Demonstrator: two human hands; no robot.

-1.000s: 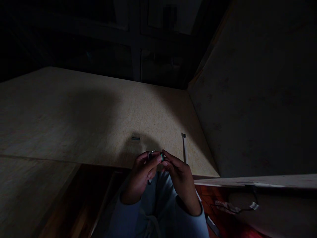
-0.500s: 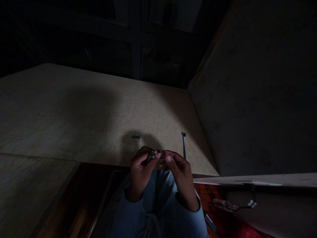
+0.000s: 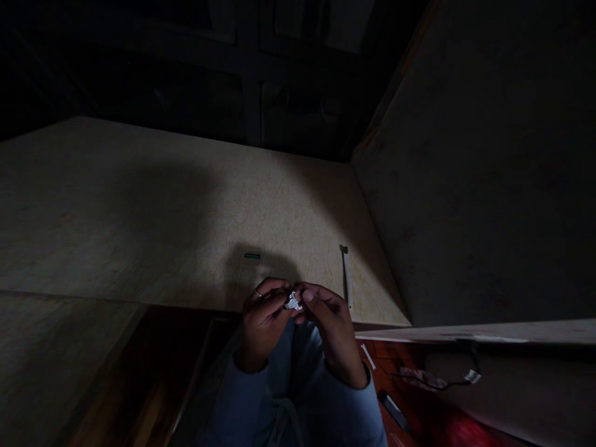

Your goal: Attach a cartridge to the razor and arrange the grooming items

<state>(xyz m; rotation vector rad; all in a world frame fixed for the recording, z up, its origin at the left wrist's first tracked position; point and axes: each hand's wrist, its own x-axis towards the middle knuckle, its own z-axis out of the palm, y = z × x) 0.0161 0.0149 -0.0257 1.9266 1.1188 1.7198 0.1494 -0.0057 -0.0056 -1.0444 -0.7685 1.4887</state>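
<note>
My left hand (image 3: pixel 265 323) pinches a small, shiny silvery piece (image 3: pixel 293 302) between thumb and fingers, just over the table's near edge. Its exact kind is too small and dim to make out. Close against it from the other side, my right hand (image 3: pixel 329 316) has its thumb and fingertips closed on the same piece. Beyond the hands, a short dark strip (image 3: pixel 252 256) lies on the tabletop. To the right of them rests a long, thin pale strip (image 3: pixel 347 279) with a small dark piece at its far end.
The pale patterned table (image 3: pixel 186 205) stretches off to the left, and a dark upright panel (image 3: pixel 475 186) rises along its right side. Below right, a black cable (image 3: pixel 449 386) and a dark flat object (image 3: pixel 395 411) lie near the reddish floor.
My hands have drawn together, and the silvery piece has been turned so its bright face shows. My right fingertips now meet it. The view has shifted slightly.
</note>
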